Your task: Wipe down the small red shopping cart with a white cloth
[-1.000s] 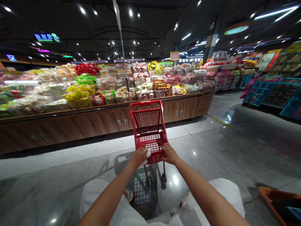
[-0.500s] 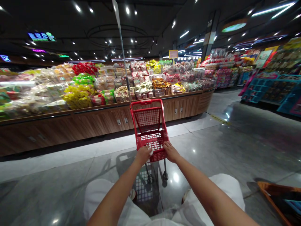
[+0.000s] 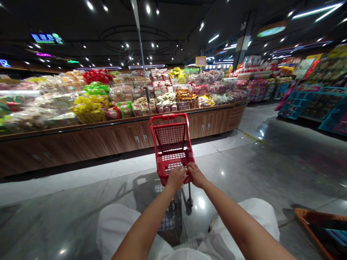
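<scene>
A small red shopping cart (image 3: 159,164) with a grid basket stands in front of me, and its thin pole rises at the left rear. My right hand (image 3: 195,174) is closed over the right part of the near basket rim. Right beside it, my left hand (image 3: 177,177) is closed at the near rim, with a bit of a crumpled white tissue (image 3: 186,173) showing at its fingertips. Most of the tissue is hidden by the fingers. The basket's grid floor (image 3: 173,156) shows beyond my hands.
A long wood-panelled display counter (image 3: 116,141) heaped with packaged snacks runs behind the cart. Blue racks (image 3: 303,104) stand at the right. An orange-edged container (image 3: 306,220) sits on the floor at lower right. Grey tiled floor (image 3: 238,169) lies between.
My left hand has slid right along the near rim, carrying the white tissue, and is now close against my right hand. My right hand and the cart have stayed nearly in place.
</scene>
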